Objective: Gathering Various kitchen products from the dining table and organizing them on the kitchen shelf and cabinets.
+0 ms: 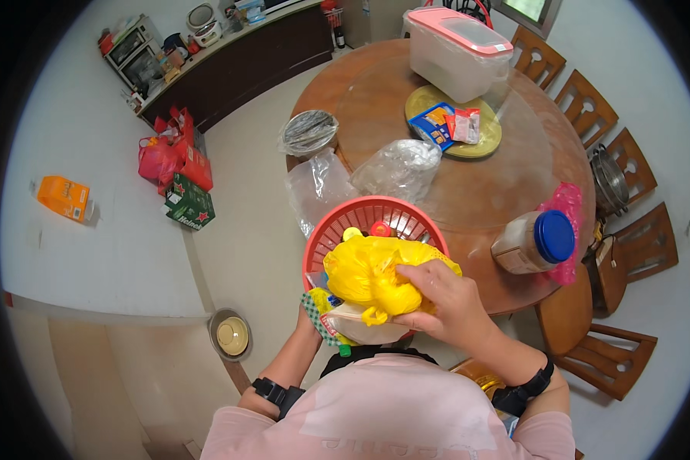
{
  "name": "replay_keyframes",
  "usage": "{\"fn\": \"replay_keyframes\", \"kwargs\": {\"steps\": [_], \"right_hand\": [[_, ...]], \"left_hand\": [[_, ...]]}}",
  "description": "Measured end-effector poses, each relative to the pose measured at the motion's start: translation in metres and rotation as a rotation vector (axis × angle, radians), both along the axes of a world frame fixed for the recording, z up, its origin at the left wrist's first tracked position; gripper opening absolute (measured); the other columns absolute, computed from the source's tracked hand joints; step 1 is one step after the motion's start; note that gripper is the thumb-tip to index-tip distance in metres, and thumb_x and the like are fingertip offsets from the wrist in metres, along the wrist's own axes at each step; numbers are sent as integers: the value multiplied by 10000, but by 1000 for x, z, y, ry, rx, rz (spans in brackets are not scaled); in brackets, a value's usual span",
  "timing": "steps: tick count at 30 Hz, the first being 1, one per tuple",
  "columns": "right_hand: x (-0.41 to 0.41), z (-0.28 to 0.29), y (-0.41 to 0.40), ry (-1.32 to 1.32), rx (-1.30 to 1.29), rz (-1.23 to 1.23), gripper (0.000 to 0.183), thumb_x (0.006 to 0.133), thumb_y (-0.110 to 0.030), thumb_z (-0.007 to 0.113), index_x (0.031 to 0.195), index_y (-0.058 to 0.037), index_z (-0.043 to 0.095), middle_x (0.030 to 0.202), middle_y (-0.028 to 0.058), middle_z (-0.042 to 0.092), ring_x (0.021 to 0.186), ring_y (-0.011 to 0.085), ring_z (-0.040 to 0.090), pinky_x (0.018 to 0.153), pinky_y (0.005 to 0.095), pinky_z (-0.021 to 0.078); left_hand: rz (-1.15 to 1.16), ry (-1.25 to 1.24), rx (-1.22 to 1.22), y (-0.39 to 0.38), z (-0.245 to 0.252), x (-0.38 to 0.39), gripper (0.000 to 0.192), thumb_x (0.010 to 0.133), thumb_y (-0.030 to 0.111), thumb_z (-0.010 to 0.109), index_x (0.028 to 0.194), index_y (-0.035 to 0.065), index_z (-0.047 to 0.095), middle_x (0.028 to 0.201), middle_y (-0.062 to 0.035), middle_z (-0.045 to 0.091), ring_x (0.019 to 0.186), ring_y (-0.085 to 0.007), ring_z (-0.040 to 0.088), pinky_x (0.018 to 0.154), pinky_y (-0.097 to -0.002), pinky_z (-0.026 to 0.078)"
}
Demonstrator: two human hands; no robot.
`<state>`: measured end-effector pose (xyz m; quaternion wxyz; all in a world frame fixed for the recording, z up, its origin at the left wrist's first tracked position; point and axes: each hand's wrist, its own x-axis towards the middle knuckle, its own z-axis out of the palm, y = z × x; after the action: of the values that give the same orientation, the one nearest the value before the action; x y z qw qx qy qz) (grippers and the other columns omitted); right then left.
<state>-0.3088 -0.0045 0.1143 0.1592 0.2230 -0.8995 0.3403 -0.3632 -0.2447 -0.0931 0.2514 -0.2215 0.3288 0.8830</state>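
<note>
My right hand [451, 293] grips a knotted yellow plastic bag [356, 264] by its near right side, thumb and fingers on the plastic. The bag is over the near part of a red slatted plastic basket [374, 204]. Inside the basket, a yellow cap [351, 233] and a red cap [380, 229] show behind the bag. At the near left, a green-checked packet [322, 322] and a whitish bag [362, 328] stick out below the yellow one. My left hand [310, 323] is at the basket's near left, its fingers hidden behind the packet.
On the round wooden table [477, 198] are a clear plastic bag [399, 169], a gold plate [477, 146] with packets, a lidded plastic bin [454, 63] and a blue-capped jar [520, 244]. Wooden chairs [598, 359] line the right. A metal basin [215, 336] is at lower left.
</note>
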Motion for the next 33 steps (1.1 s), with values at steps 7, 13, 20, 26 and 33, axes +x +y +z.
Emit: {"fn": "replay_keyframes", "kwargs": {"steps": [7,13,20,26,33], "right_hand": [[-26,24,22,83,-149,-186,343,678,-116,656,988,-19,544,804,116,534,692,256,561,571,323,452],[-61,26,55,86,-359,-347,247,747,-107,603,949,23,547,777,126,523,688,244,538,612,292,416],[-110,-48,87,-198,-663,-256,274,853,-236,557,945,22,572,798,47,606,660,124,548,587,237,415],[-141,-120,132,-702,-930,-323,413,888,-372,491,1005,13,586,823,39,617,655,82,547,594,216,442],[-121,-126,119,-1038,-1379,-6,617,831,-514,499,1194,-16,461,1113,87,549,1020,165,533,871,298,424]], "left_hand": [[20,-37,-83,-15,-17,8,265,897,234,359,1055,69,492,957,-111,577,826,-240,595,719,-372,517],[93,-112,-133,-6,6,9,210,864,229,381,891,78,524,790,-80,581,693,-222,588,638,-355,513],[63,-87,-173,-17,-23,11,200,861,203,375,825,80,529,737,-77,579,652,-216,587,601,-345,511],[72,-88,-211,-12,-15,11,182,857,189,384,826,81,527,726,-74,575,648,-205,588,581,-332,508],[132,-82,-215,-11,-12,13,153,856,197,408,842,92,518,740,-71,571,637,-202,582,580,-333,509]]}}
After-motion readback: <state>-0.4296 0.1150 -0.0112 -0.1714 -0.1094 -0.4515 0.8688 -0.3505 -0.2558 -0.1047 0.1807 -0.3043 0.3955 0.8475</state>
